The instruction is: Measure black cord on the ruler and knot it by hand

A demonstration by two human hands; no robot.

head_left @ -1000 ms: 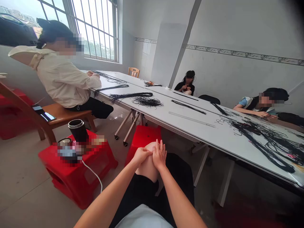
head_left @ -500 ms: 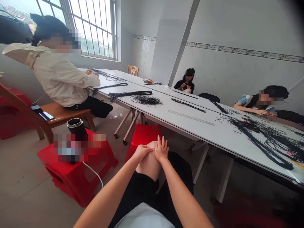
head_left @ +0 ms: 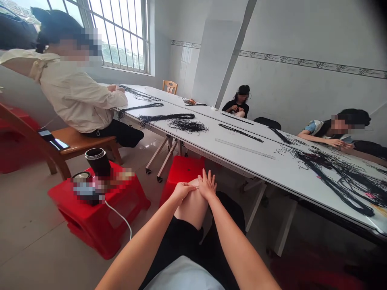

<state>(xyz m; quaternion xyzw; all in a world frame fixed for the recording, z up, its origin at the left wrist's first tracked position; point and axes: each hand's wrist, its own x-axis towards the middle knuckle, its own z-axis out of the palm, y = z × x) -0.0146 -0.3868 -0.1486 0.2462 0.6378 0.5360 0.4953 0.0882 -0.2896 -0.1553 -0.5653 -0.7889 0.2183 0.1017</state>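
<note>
Left of the bare knee (head_left: pixel 190 207), red stool (head_left: pixel 90 217), black tumbler (head_left: pixel 98 163)

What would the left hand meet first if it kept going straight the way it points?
The left hand points across the bare knee toward the right hand, so that hand is likely first, though depth is hard to judge.
</note>
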